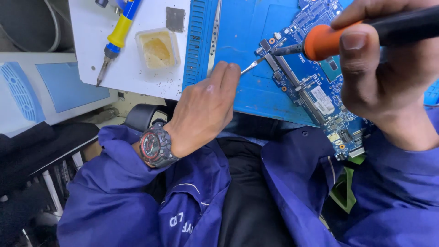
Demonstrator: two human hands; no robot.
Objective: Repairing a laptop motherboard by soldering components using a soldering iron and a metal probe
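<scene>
white label (pixel 323 100) on blue circuit board (pixel 315 87), right-ctr. right hand (pixel 388 77) grip clenched on soldering iron (pixel 347 34), tip on board. left hand (pixel 206 110) grip pinching tweezers (pixel 251 66) just left of tip.

You have two hands in view: your left hand (pixel 203 110) and your right hand (pixel 384 68). There is one soldering iron (pixel 366 34) with an orange collar, one pair of tweezers (pixel 252 66), and one blue circuit board (pixel 320 87). You also have one blue work mat (pixel 249 27), one yellow-and-blue tool (pixel 116 39), one small tub of yellowish paste (pixel 157 48), one small grey square plate (pixel 175 19) and one wristwatch (pixel 154 145).
</scene>
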